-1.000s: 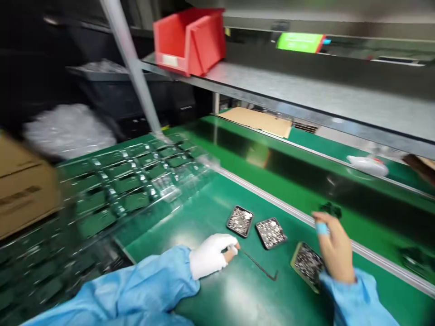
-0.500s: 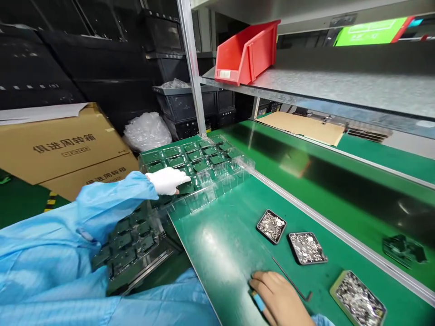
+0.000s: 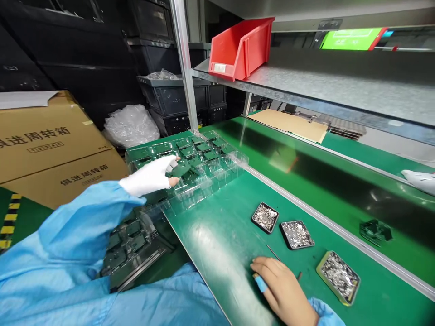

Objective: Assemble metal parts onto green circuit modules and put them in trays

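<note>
My left hand [image 3: 152, 175], in a white glove with bare fingertips, holds a green circuit board [image 3: 181, 169] between thumb and fingers, tilted over a clear plastic blister tray [image 3: 219, 181]. More green boards lie in the tray's pockets. My right hand [image 3: 280, 285] rests palm down on the green bench top, its fingers stretched out and a blue wrap round one finger. It partly covers a thin dark hex key [image 3: 273, 251]. Beyond the right hand stand two small dark trays of shiny metal parts, a left one [image 3: 265, 217] and a right one [image 3: 297, 234], and a yellowish one [image 3: 340, 277].
A second tray of boards [image 3: 131, 240] sits lower, beside my lap. A metal rail [image 3: 302, 213] crosses the bench. A red bin [image 3: 242, 49] stands on the shelf above. Cardboard boxes [image 3: 50, 145] and black crates [image 3: 175, 97] are at the left. Something white [image 3: 421, 181] shows at the right edge.
My left hand has drawn back slightly and turned, and a circuit board now shows tilted up between its fingers. My right hand has shifted slightly over the hex key. The whole view has shifted a little.
</note>
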Motion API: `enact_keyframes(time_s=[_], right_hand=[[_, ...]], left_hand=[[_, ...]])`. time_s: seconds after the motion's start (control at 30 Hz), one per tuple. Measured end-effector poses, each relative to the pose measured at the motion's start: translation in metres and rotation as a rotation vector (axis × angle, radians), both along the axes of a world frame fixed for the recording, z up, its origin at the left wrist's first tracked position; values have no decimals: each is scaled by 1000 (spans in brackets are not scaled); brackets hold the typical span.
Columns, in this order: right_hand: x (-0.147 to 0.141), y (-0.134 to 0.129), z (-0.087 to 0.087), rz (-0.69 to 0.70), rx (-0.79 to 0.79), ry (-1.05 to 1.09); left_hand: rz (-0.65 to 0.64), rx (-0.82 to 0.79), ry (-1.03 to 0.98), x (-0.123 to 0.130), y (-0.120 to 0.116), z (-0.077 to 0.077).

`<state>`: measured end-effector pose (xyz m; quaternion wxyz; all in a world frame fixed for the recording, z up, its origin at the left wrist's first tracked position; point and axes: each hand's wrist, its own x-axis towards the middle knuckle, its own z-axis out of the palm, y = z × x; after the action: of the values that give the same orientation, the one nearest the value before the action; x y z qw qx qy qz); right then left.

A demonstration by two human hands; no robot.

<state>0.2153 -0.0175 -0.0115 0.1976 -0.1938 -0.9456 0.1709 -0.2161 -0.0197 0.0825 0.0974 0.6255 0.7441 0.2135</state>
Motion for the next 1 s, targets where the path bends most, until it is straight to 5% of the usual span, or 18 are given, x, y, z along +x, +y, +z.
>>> enact_keyframes(time_s=[0.1,0.2,0.33,0.47,0.6,0.73,1.0], right_hand=[[-11,-2,9,-96,-35,86],[-29,-10,18,-188,-76,182],[-39,-18,23,-206,-177,264],[-26,-17,17,-286,-295,226],[-15,-12,4,-249,-279,-11],[-14,-10,3,-217,-253,-80],[-1,-6,19,-286,-240,73]], left_hand=[[-143,57,-671,47,-18,-25],[-314,-192,-1232,119,-34,-63],[-470,-473,-1440,188,-46,-104],[-496,-412,-1196,191,-27,-114],[-371,-142,-551,178,21,-90],[-687,-84,181,202,72,-68],[-807,-224,433,252,119,-74]])
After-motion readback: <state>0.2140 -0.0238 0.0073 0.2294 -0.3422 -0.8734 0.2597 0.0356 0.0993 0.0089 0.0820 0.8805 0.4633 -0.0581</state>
